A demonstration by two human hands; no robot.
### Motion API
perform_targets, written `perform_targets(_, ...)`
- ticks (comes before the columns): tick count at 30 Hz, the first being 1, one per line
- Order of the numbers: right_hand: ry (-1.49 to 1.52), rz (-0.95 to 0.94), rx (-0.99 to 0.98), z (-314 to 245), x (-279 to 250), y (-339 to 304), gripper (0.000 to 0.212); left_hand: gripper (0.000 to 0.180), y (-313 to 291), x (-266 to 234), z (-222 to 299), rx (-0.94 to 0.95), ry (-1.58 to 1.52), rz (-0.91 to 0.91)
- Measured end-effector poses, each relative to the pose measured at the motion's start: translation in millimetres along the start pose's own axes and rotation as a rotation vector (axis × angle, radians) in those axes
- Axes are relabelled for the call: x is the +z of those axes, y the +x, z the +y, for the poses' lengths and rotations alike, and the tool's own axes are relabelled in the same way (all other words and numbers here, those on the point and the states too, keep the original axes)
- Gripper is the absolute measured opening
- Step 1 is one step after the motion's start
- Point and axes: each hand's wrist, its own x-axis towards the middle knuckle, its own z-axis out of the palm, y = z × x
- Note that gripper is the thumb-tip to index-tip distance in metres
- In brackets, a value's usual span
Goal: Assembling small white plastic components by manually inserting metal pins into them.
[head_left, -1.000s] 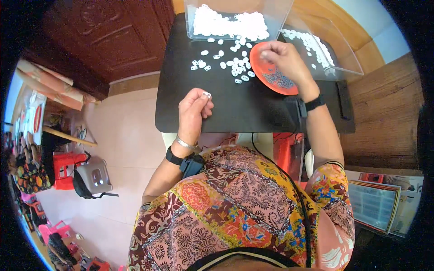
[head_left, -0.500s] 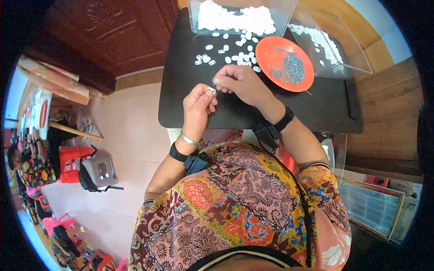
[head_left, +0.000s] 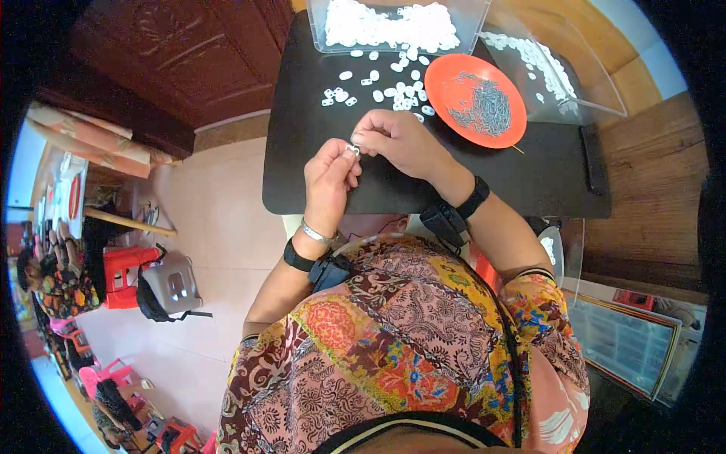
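Between the thumb and fingers of my left hand (head_left: 327,178) is a small white plastic piece (head_left: 352,150) with holes in it. My right hand (head_left: 399,144) is closed in a pinch right against that piece, over the black table (head_left: 302,181). Whatever its fingertips grip is too small to make out. Beyond my hands lie several loose white oval pieces (head_left: 379,96), some showing two holes. To the right of them, an orange plate (head_left: 440,85) carries a heap of thin grey metal pins (head_left: 490,108).
A clear plastic bin (head_left: 321,45) full of white pieces stands at the table's far edge. Right of the plate, a clear sheet or lid (head_left: 597,102) has more white pieces by it. A dark strip (head_left: 588,159) lies near the right edge. A grey-backed chair (head_left: 175,284) is at left.
My right fingertips have come slightly closer to the white piece in my left hand and now meet it. The view has shifted a little; the other things stay put.
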Motion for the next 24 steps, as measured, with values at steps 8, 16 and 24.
perform_targets(8,-0.222,0.055,-0.042,-9,3,-4,0.014,0.017,1,4,-2,0.021,0.09,0.07)
perform_targets(16,-0.344,0.076,-0.089,-8,4,-6,0.013,0.017,0,4,-6,0.044,0.097,0.059)
perform_targets(24,-0.249,0.022,-0.06,-17,0,0,0.017,0.016,2,0,-3,0.02,0.043,0.04)
